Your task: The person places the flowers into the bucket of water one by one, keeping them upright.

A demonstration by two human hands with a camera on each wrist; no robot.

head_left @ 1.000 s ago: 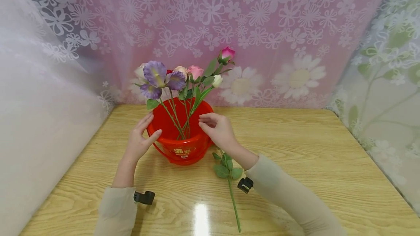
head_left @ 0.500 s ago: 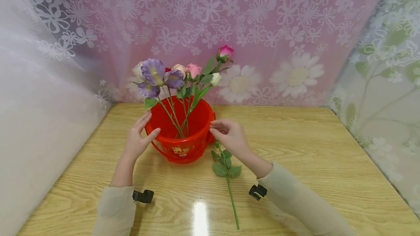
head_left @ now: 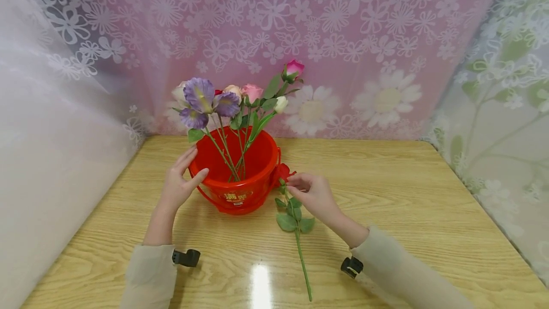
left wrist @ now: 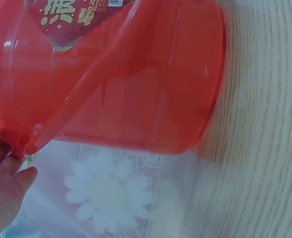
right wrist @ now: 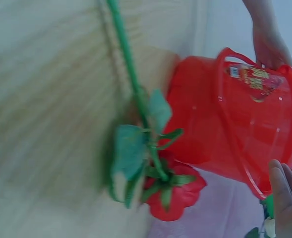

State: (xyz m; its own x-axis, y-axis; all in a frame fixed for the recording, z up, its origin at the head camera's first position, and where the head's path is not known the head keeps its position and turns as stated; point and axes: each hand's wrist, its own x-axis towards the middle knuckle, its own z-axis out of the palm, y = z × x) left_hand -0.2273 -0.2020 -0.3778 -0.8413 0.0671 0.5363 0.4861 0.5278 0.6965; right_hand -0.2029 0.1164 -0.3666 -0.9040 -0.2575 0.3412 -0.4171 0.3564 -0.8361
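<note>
In the head view, a red bucket stands on the table, holding several artificial flowers, among them a purple iris. My left hand holds the bucket's left rim, its thumb over the edge and its fingers along the side. A red rose with a long leafy stem lies on the table, to the bucket's right. Over the rose hovers my right hand, fingers slightly bent, with nothing in them. The right wrist view shows these fingers apart from the rose, near the bucket's rim.
The wooden table reaches to a pink flowered curtain at the back. A white curtain hangs on the left. The bucket's red handle hangs down along its side.
My right hand has moved from the bucket's inner right edge outward to the right and down, over the rose. The rose's red head now shows. My left hand stays on the bucket.
</note>
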